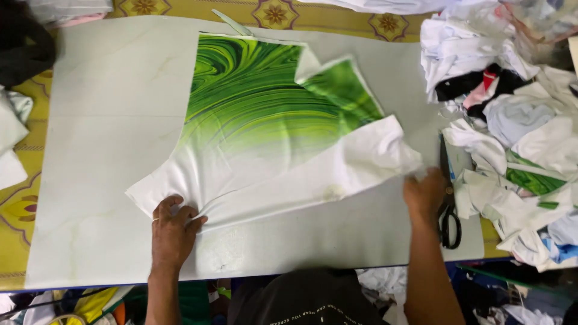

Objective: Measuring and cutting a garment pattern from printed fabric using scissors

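A cut piece of cloth (265, 126), green swirl pattern fading to white, lies spread on a pale board (102, 120). My left hand (173, 227) presses on the cloth's near left white edge, fingers bunching it, a ring on one finger. My right hand (424, 191) pinches the cloth's right white corner, which is lifted and folded. Black-handled scissors (448, 210) lie just right of my right hand.
A heap of white, black and green fabric scraps (518, 120) fills the right side. More cloth lies at the left edge (9, 138) and top left. A yellow patterned surface (18, 210) shows under the board. Scraps lie below the table's near edge.
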